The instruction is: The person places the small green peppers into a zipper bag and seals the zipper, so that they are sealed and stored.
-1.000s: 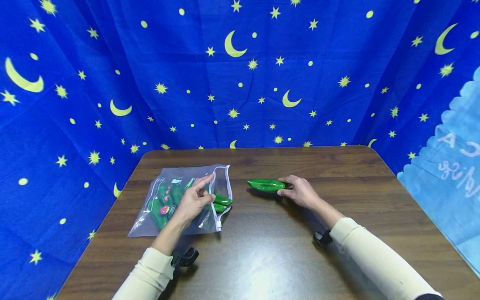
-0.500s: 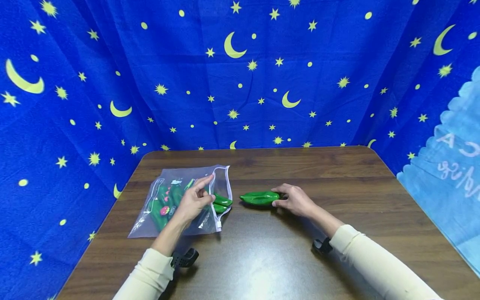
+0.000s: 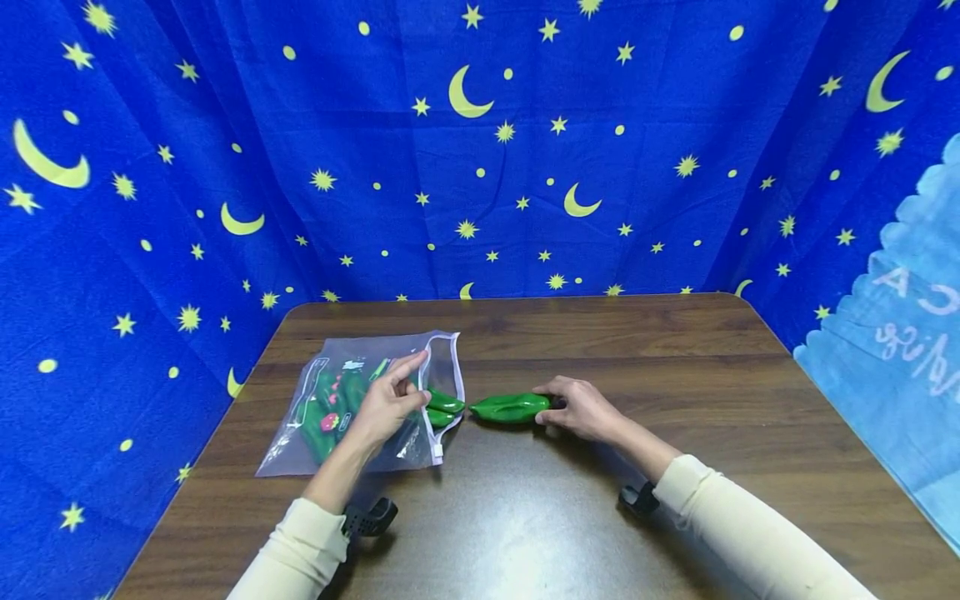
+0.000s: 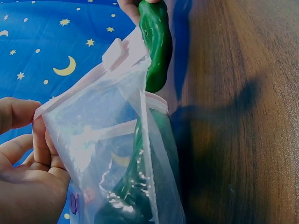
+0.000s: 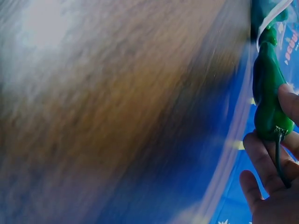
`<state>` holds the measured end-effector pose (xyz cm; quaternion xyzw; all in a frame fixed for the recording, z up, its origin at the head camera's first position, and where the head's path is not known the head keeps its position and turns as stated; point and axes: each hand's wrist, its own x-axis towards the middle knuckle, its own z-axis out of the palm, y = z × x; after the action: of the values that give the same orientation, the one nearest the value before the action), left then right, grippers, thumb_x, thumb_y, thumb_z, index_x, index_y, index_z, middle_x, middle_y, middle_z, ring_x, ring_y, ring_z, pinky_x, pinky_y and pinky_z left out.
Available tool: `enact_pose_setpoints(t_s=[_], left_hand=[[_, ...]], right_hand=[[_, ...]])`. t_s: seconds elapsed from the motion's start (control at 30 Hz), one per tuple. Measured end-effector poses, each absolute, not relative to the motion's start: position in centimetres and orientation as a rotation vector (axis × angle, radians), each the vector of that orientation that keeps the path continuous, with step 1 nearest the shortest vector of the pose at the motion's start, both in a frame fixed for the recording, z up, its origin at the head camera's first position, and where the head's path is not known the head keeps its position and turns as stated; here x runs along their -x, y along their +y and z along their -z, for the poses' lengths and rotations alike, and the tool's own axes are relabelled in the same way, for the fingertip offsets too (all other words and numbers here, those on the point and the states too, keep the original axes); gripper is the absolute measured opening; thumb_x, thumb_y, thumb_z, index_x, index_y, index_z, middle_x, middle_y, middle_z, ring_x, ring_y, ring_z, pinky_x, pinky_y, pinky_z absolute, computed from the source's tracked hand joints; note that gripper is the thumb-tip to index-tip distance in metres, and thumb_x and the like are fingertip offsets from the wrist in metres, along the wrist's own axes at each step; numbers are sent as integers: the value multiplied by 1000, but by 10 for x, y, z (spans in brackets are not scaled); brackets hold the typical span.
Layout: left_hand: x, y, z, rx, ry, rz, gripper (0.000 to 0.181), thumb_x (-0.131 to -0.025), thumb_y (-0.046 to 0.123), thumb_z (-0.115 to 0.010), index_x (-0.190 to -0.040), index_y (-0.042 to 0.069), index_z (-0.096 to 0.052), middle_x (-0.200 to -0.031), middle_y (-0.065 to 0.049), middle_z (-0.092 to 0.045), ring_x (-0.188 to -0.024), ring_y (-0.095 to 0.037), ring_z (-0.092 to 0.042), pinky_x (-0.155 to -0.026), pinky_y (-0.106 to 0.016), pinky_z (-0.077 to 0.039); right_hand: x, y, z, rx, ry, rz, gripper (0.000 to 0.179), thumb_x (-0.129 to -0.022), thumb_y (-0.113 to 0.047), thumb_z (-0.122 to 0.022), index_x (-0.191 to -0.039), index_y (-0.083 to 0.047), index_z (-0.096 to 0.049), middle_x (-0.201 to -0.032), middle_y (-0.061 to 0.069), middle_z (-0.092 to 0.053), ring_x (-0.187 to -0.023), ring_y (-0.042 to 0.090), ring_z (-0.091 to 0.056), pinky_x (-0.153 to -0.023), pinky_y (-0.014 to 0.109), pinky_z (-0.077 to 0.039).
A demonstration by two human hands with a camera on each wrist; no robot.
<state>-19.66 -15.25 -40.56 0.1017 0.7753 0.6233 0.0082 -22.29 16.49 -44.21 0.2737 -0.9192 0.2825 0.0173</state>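
Note:
A clear zip bag (image 3: 300, 433) with printed pictures lies on the left of the table, its mouth facing right. Between thumb and fingers, my left hand (image 3: 386, 408) pinches the upper layer by the mouth, and the left wrist view shows that edge lifted. Inside are several green peppers (image 3: 444, 402), two of them showing at the mouth. My right hand (image 3: 585, 408) grips another green pepper (image 3: 510, 408) by its stem end. This pepper's pointed tip is right at the bag's mouth; whether it touches the bag I cannot tell. In the right wrist view its stem (image 5: 279, 161) hangs over the fingers.
A white slider (image 3: 438, 451) sits at the near end of the bag's zip. The brown wooden table (image 3: 637, 333) extends right of the bag. Blue cloth (image 3: 525, 167) with moons and stars stands behind and at the sides.
My right hand has moved left and toward me, bringing the green pepper from beyond the bag's mouth up to it. The left hand and bag have stayed in place.

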Motion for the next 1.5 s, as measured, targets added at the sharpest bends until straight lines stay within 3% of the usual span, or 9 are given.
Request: enact_pose_setpoints(t_s=[0.87,1.5], left_hand=[[195,-152,406,-324,2397,-1967,66,-80,-7,-59,-143,4,-39,-145,-11,-38,-64,0,-49,-58,-13,-41],[196,-151,405,-331,2407,-1968,66,-81,-7,-59,-143,4,-39,-146,-11,-37,-63,1,-48,-57,-13,-40]], right_hand=[[226,137,446,-897,-2794,-885,46,-79,-30,-73,-119,-7,-64,-103,4,-68,-96,22,-64,-88,41,-51],[230,105,444,-920,-2785,-870,44,-79,-29,-73,-117,-7,-65,-100,4,-68,-93,21,-63,-83,39,-50]])
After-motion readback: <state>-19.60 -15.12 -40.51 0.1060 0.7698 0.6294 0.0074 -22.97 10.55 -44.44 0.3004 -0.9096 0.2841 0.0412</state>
